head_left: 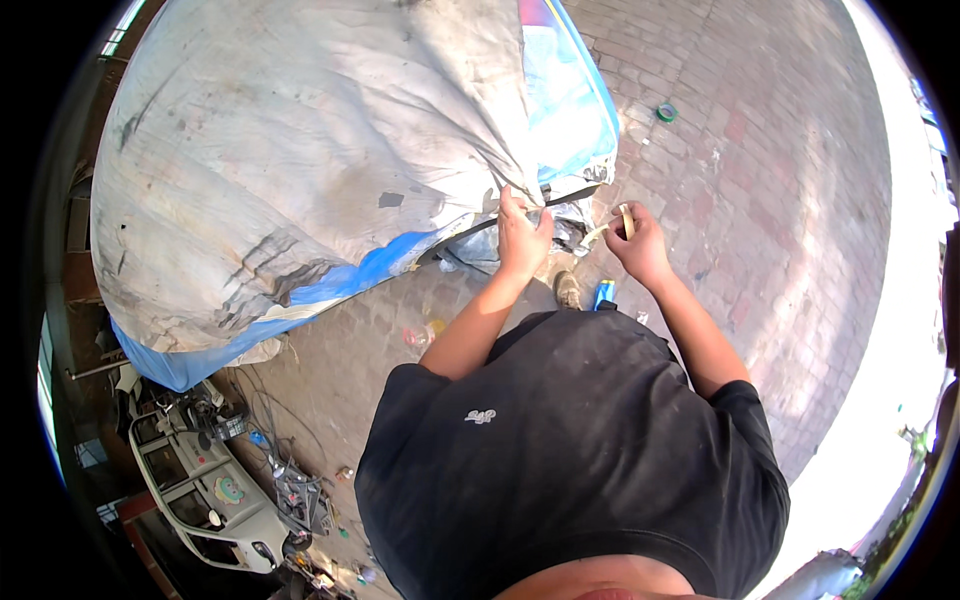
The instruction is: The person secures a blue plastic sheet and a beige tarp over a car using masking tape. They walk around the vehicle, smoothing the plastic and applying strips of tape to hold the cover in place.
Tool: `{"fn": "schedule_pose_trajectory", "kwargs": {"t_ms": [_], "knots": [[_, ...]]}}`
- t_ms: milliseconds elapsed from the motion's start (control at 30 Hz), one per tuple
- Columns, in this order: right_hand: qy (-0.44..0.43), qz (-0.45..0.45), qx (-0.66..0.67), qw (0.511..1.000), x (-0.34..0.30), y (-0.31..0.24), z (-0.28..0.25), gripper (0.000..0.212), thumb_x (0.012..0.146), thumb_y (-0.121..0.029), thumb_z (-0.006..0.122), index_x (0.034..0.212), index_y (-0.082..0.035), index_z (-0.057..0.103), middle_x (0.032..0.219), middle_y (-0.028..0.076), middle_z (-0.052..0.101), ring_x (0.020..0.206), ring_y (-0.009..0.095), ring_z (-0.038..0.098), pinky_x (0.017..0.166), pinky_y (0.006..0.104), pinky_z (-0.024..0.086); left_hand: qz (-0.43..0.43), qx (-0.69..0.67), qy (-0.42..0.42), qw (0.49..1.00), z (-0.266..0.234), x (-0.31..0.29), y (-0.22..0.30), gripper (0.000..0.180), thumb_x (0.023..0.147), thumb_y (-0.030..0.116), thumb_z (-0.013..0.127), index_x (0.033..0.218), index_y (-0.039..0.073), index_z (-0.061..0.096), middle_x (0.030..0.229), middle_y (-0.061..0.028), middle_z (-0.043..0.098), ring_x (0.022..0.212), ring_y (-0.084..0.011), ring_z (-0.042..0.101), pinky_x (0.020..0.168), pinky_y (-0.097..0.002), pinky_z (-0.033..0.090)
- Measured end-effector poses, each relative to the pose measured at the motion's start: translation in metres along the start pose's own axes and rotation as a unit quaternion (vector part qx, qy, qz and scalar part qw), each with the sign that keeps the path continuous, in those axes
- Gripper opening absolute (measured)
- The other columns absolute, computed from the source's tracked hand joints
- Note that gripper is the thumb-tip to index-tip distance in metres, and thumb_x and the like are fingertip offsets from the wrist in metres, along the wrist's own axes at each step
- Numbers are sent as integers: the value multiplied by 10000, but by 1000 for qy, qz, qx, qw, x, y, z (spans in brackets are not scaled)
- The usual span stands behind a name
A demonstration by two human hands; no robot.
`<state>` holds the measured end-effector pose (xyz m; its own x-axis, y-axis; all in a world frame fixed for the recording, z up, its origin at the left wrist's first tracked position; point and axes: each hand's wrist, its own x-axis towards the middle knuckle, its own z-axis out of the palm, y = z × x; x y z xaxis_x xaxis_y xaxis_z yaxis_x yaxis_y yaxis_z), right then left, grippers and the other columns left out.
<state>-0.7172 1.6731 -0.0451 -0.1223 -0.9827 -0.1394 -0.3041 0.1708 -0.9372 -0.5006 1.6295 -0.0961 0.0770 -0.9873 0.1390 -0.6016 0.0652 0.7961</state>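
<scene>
A large, stained pale grey cloth cover [330, 130] is draped over a bulky load, with blue sheeting [570, 100] showing along its edges. My left hand [522, 232] pinches a gathered fold at the cover's lower right edge. To the right and apart from the cover, my right hand [640, 248] is closed round a tan roll of tape [627, 222]. From the roll a pale strip [592, 238] reaches toward the cover; where its far end lies is unclear. Crumpled clear plastic [480, 248] hangs beneath the cover's edge, close to my left hand.
Brick paving [760, 200] spreads to the right, where a green tape roll [667, 113] lies. By my shoe [567, 288] is a blue packet [604, 292]. A small grey vehicle [205, 490] stands at lower left, beside cables and metal parts [300, 495].
</scene>
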Motion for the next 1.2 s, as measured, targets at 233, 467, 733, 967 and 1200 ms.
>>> {"fn": "schedule_pose_trajectory", "kwargs": {"t_ms": [233,467,733,967,1200], "knots": [[-7,25,58,998,49,-17,21,359,846,-107,787,1123,-10,580,823,11,670,718,77,614,648,258,506,120,-8,-82,989,22,84,-25,490,858,121,675,1305,-26,538,1266,-249,553,1160,-404,561,1010,-448,460],[56,-17,40,998,114,-14,58,382,819,-128,807,1112,-5,594,838,55,692,733,137,657,695,302,539,-7,-247,-197,949,26,110,-50,646,967,12,548,1551,-4,273,1551,-237,383,1400,-338,454,1136,-374,378],[123,35,-8,992,176,13,94,435,784,-150,822,1128,3,604,859,103,714,784,225,704,741,354,553,-110,-357,-273,887,10,124,-48,670,1035,68,525,1592,-2,159,1628,-184,272,1467,-268,354,1165,-342,322],[86,68,-36,993,213,47,106,566,704,-203,899,1141,-4,599,874,135,712,807,272,710,740,387,553,-66,-261,-263,927,-2,122,-32,638,1008,73,572,1562,-4,264,1574,-208,371,1417,-282,437,1098,-365,417],[-22,-8,-137,990,247,35,65,759,463,-320,988,1037,10,616,939,176,718,952,347,696,809,417,528,-58,-246,-242,937,-2,121,-32,576,995,63,589,1510,-32,351,1517,-194,455,1373,-271,493,1092,-359,423]]}}
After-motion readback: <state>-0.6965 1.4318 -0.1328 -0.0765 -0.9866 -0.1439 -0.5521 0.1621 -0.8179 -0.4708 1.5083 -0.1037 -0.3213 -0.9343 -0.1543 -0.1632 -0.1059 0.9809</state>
